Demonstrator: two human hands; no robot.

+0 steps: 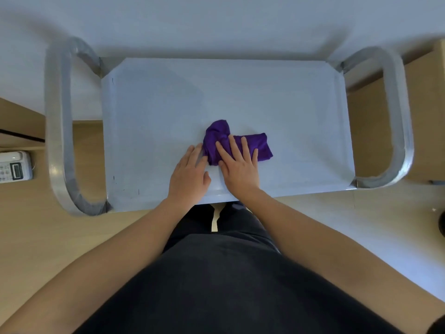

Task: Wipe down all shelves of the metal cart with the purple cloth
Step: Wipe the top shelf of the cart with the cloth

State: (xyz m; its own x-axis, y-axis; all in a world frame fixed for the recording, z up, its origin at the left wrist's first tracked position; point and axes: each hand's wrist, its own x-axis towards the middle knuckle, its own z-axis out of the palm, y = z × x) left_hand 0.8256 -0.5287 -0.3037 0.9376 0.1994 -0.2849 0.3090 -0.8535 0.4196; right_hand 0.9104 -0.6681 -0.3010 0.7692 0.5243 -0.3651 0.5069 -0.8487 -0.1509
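I look straight down on the metal cart's top shelf, a pale flat tray. A crumpled purple cloth lies on it, near the front edge and slightly right of centre. My right hand lies flat on the cloth with fingers spread, pressing it onto the shelf. My left hand rests flat on the shelf just left of the cloth, its fingertips touching the cloth's left edge. The lower shelves are hidden under the top one.
Curved metal handles stand at the cart's left end and right end. The far side of the cart sits against a white wall. A telephone lies on the wooden floor at left. A dark object shows at the right edge.
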